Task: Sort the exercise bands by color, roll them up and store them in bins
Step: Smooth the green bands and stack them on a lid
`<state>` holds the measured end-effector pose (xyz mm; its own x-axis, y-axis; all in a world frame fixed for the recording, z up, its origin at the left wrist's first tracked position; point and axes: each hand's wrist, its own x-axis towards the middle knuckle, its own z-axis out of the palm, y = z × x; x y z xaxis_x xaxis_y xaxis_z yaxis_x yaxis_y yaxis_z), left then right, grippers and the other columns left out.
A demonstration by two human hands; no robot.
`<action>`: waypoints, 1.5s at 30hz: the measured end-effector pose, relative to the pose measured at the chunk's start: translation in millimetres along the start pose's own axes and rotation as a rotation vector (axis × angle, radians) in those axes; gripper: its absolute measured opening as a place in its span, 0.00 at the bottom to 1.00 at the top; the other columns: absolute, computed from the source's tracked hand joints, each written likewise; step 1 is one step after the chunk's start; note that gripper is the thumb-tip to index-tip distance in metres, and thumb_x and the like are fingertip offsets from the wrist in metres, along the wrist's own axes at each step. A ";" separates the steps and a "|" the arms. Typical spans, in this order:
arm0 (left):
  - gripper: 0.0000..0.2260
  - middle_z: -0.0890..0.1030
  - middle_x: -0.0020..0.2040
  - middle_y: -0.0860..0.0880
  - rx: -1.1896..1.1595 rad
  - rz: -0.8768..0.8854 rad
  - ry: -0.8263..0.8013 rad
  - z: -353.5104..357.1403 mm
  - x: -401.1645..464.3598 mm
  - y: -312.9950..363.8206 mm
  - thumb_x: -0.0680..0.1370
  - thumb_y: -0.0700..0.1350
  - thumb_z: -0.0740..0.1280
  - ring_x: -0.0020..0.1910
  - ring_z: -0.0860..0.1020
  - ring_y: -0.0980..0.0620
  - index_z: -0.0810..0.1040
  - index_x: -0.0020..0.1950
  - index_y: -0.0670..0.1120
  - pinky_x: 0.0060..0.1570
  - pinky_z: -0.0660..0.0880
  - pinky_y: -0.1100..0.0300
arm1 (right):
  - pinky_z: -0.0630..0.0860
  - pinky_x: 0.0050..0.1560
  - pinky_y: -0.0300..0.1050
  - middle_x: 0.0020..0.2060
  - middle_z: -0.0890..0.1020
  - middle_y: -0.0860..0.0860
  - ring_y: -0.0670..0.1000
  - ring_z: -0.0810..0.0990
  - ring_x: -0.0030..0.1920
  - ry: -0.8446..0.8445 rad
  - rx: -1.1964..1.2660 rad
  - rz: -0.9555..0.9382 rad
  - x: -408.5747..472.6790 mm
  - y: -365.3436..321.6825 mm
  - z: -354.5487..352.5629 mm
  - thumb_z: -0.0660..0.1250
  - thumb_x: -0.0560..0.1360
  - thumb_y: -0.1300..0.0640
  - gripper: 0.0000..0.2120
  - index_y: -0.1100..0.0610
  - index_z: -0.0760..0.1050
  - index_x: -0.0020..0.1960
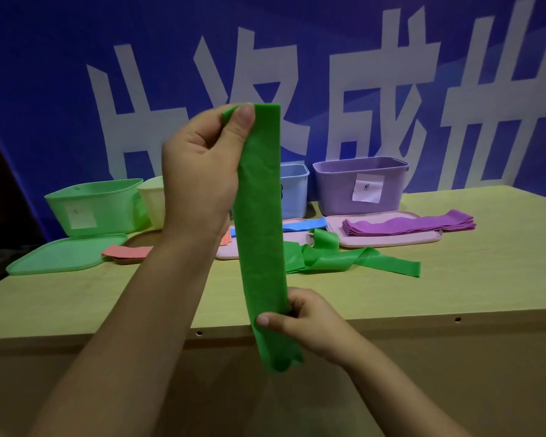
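Note:
A green exercise band (260,222) hangs upright in front of me, folded into a long strip. My left hand (202,171) pinches its top end high up. Lower down, my right hand (306,320) grips the strip near its bottom, just in front of the table edge. More green bands (344,258) lie loose and tangled on the table behind. Purple bands (407,225) lie stacked on a pink lid. Pink bands (128,251) and blue bands (303,224) rest on other lids. A green bin (98,206), a blue bin (293,190) and a purple bin (360,184) stand at the back.
A pale yellow bin (153,197) stands between the green and blue bins, partly hidden by my left arm. A green lid (60,255) lies flat at the left. The wooden table (454,279) has its front edge near me. A blue banner wall rises behind the bins.

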<state>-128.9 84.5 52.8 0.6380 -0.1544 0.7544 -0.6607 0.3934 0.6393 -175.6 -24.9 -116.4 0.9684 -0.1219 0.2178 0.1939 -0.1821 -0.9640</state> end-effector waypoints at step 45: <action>0.14 0.84 0.43 0.53 0.043 -0.419 0.072 -41.4 -57.3 -117.8 0.75 0.31 0.65 0.46 0.81 0.57 0.82 0.44 0.50 0.49 0.78 0.64 | 0.73 0.44 0.45 0.46 0.81 0.52 0.53 0.77 0.45 0.157 -1.161 0.191 116.4 22.0 -66.2 0.60 0.78 0.56 0.09 0.56 0.79 0.50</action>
<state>-71.2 84.5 -72.0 0.8797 -0.2284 0.4170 -0.3536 0.2720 0.8950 -69.1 -107.6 -102.2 0.9205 -0.3468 0.1799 -0.2885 -0.9140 -0.2853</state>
